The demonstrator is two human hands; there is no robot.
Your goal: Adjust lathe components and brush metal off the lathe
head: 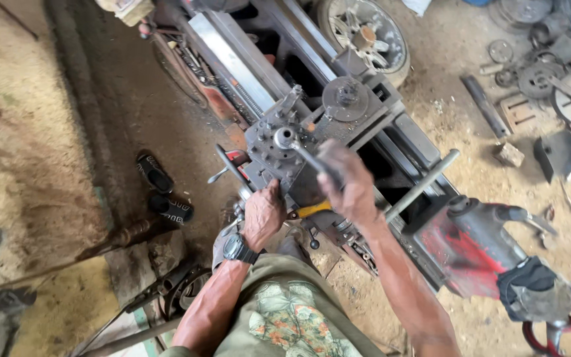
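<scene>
I look down on a grey metal lathe [246, 73] that runs diagonally across the floor. My right hand [348, 182] is closed around the handle of a socket wrench [287, 139] seated on top of the tool post [279, 155]; the hand is blurred. My left hand [262, 215], with a black wristwatch, grips the near edge of the carriage beside a small crank handle [229, 165]. A yellow-handled tool [312, 209] lies between my two hands. The red tailstock [470, 244] stands to the right of my right arm.
A wheel rim [365, 33] leans behind the lathe. Gears, discs and metal scrap [543, 79] litter the dirt floor at the upper right. A pair of black sandals [163, 192] lies left of the machine. Pipes and rods [147, 317] sit at the lower left.
</scene>
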